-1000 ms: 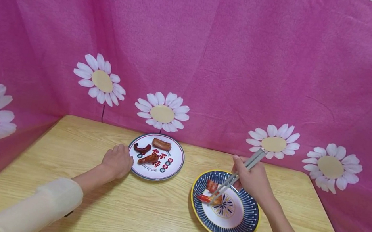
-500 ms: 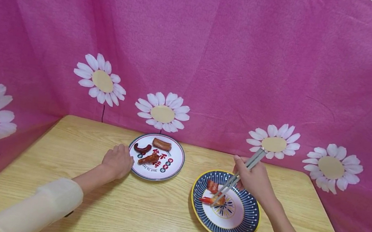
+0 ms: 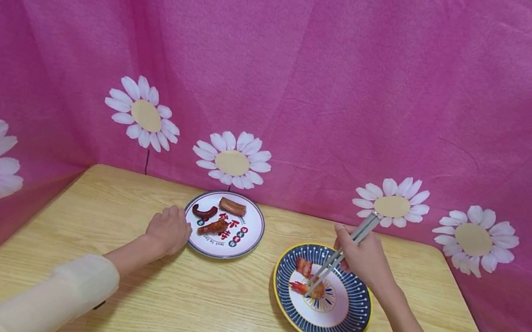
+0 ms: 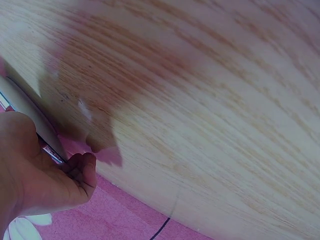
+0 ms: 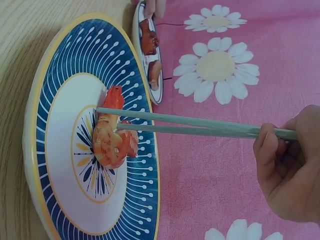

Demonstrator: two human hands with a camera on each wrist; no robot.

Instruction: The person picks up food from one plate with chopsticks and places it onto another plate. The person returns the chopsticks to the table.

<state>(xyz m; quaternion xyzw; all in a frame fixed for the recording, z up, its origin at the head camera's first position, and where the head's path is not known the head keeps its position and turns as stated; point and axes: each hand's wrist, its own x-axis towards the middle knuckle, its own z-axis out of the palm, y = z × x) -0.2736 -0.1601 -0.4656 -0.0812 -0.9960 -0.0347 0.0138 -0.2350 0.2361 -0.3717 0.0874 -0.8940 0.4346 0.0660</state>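
My right hand (image 3: pixel 369 260) holds a pair of grey chopsticks (image 5: pixel 200 125), their tips at a cooked shrimp (image 5: pixel 110 140) in the blue-patterned plate (image 3: pixel 352 316) with a yellow rim. In the right wrist view one tip lies across the shrimp near its red tail and the other at its side. A reddish piece of meat (image 3: pixel 303 267) lies just behind the shrimp. Farther left, my left hand (image 3: pixel 168 230) grips the rim of a white plate (image 3: pixel 247 238) with red lettering; its curled fingers show at the rim in the left wrist view.
The white plate bears a drumstick (image 3: pixel 213 227), a dark curled piece (image 3: pixel 204 212) and a brown sausage-like piece (image 3: pixel 232 207). Both plates stand on a wooden table (image 3: pixel 182 314). A pink cloth (image 3: pixel 279 76) with daisies hangs around the back and sides.
The chopstick tips and the shrimp have shifted slightly to the right within the blue-patterned plate. My left hand stays at the white plate's rim.
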